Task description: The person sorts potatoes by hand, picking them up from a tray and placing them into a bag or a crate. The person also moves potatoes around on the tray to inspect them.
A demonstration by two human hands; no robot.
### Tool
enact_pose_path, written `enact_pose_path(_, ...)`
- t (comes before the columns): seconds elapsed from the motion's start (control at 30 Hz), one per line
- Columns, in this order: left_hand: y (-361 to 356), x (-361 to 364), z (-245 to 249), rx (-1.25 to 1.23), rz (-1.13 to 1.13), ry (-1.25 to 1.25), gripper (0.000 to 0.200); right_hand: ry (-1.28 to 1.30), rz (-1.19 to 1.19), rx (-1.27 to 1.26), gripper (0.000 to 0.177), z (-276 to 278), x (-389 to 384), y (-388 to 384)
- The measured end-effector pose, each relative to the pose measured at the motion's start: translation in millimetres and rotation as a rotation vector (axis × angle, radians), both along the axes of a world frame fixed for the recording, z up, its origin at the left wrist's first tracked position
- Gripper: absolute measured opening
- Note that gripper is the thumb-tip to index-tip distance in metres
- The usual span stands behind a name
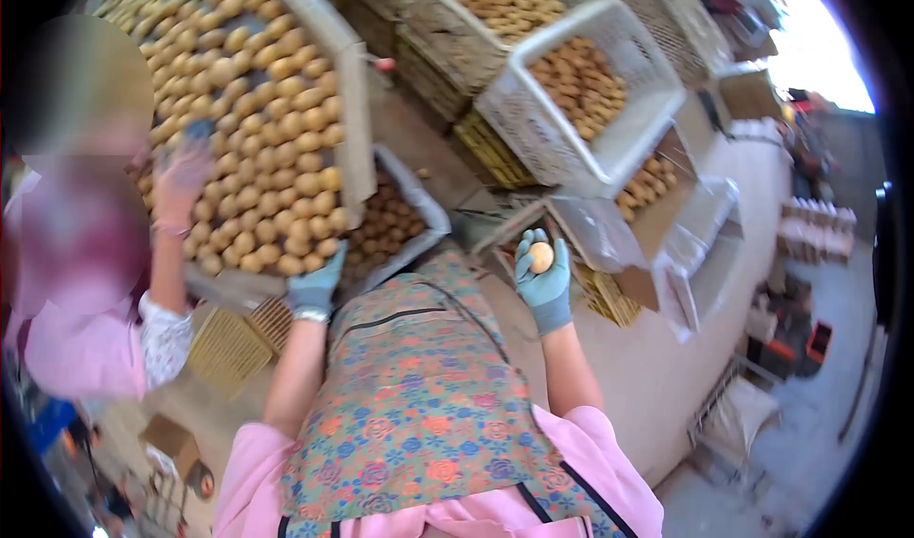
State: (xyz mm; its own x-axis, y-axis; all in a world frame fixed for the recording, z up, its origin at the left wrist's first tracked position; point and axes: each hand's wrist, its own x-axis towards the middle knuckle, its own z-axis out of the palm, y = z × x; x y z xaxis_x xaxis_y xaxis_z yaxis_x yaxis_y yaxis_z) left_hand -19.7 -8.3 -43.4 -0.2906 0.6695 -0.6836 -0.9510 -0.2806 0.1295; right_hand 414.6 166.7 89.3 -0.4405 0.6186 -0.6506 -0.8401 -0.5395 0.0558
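My right hand [544, 286], in a blue-grey work glove, is closed around one round, pale yellow-brown fruit [541, 257] lying in its palm. The fruit's exact kind cannot be made out. My left hand [317, 286], gloved the same way, rests at the near corner of a sorting table [356, 124]. Its visible fingers are stretched out beside the round yellow-brown fruits [276, 157] spread there, and no held fruit shows. Just right of that hand, a grey crate [433, 216] contains darker brown fruits [386, 219].
A co-worker's hand [183, 171] reaches over the table from the left. White crates [657, 90] of fruit stand ahead to the right. Near my right hand is a cardboard box [681, 162] lined with clear plastic. Yellow crates [228, 352] sit below the table on the left.
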Motion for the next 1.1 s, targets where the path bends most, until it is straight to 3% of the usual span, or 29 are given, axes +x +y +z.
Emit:
enact_pose_path(0.07, -10, -10, -18, 0.014, 0.117, -0.28, 0.057, -0.185, -0.211, 0.065, 0.041, 5, 83, 20)
enact_pose_path(0.13, -4, -3, -7, -0.035, 0.151, -0.246, 0.059, -0.498, -0.467, 0.118, 0.039, 9, 166, 48)
enact_pose_path(0.23, 8, -7, 6, -0.151, 0.177, -0.377, 0.056, -0.68, -0.579, 0.249, 0.042, 44, 224, 67)
enact_pose_path(0.33, 8, -11, 5, -0.194, 0.186, -0.404, 0.054, -0.539, -0.457, 0.481, 0.048, 81, 199, 73)
enact_pose_path(0.4, 8, -20, -1, -0.229, 0.241, -0.665, 0.057, -0.28, -0.363, 0.516, 0.053, 88, 157, 71)
enact_pose_path(0.43, 10, -15, 3, -0.241, 0.212, -0.491, 0.056, -0.218, -0.298, 0.53, 0.052, 87, 132, 70)
enact_pose_path(0.5, 7, -18, -9, -0.265, 0.26, -0.511, 0.055, -0.205, -0.205, 0.419, 0.05, 58, 84, 63)
enact_pose_path(0.6, 1, -3, -4, -0.053, 0.168, -0.349, 0.054, -0.075, 0.051, 0.148, 0.044, -15, 29, 47)
enact_pose_path(0.67, 4, 2, 13, -0.023, 0.13, -0.271, 0.057, 0.022, 0.192, 0.16, 0.043, -17, -21, 30)
enact_pose_path(0.73, 19, 8, 47, -0.142, 0.151, -0.25, 0.058, 0.025, 0.353, 0.227, 0.047, -1, -64, 19)
enact_pose_path(0.8, 3, 10, 31, 0.111, 0.062, -0.096, 0.069, 0.032, 0.463, 0.201, 0.048, 0, -96, 14)
enact_pose_path(0.83, 25, 16, 73, -0.113, 0.175, -0.233, 0.059, 0.004, 0.505, 0.199, 0.044, 11, -111, 13)
enact_pose_path(0.97, 19, 11, 55, -0.082, 0.183, -0.341, 0.059, -0.22, 0.7, 0.269, 0.026, -5, -125, 5)
enact_pose_path(1.0, 17, 9, 52, -0.077, 0.184, -0.362, 0.06, -0.315, 0.68, 0.221, 0.023, 5, -128, 9)
enact_pose_path(1.03, 14, 6, 49, -0.075, 0.183, -0.382, 0.06, -0.279, 0.509, 0.109, 0.023, 3, -117, 16)
enact_pose_path(1.07, 13, 5, 48, -0.079, 0.183, -0.401, 0.06, 0.021, 0.402, 0.113, 0.017, -6, -88, 40)
enact_pose_path(1.1, 12, 3, 46, -0.082, 0.182, -0.423, 0.06, -0.336, 0.096, 0.166, 0.013, 28, -66, 53)
